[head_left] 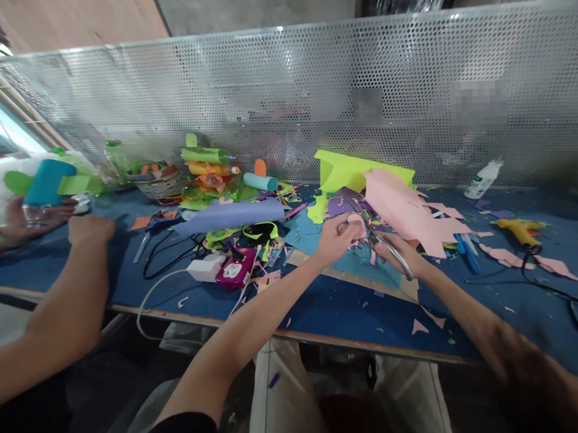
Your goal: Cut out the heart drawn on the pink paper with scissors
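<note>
My left hand [336,238] is closed on a small pink paper piece [356,226], pinched between thumb and fingers above the middle of the table. Beside it, my right hand [400,256] is wrapped round the handles of a pair of scissors [395,255]. The blades point up and to the left, next to the pink piece; whether they touch it I cannot tell. A large pink paper sheet [404,211] with cut edges lies behind my right hand. Under both hands is blue paper [368,272] on a brown board.
A yellow glue gun [520,230], a white bottle [483,178] and blue pens [469,253] are to the right. A magenta power socket [236,268] with cables sits left of centre. Farther left, a co-worker's hands hold a bottle with coloured paper [52,182]. A perforated metal panel [265,102] stands behind.
</note>
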A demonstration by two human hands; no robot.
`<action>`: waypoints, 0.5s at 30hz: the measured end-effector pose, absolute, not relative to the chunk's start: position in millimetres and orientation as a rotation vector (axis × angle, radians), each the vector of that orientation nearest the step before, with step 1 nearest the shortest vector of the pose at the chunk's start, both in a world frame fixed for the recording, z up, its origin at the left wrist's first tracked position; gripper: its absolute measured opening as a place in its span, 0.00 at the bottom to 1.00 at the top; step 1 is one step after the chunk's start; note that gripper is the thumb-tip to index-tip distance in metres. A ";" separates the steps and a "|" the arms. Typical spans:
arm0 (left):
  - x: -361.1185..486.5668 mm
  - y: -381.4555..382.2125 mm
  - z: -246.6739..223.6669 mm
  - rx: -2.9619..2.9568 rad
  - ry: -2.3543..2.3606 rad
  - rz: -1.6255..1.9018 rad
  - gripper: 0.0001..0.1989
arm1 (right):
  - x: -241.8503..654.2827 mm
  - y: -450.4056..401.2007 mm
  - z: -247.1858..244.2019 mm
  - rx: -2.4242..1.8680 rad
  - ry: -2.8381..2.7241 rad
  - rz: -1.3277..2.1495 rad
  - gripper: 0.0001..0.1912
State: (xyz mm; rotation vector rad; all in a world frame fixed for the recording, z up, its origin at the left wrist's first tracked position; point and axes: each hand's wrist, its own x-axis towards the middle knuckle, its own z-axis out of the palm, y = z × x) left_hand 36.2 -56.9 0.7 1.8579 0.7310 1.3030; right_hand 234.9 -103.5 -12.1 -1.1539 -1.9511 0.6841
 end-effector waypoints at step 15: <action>34.0 -55.1 4.8 1.893 0.735 1.378 0.17 | 240.5 -102.1 -12.2 -1.277 -1.979 0.574 0.29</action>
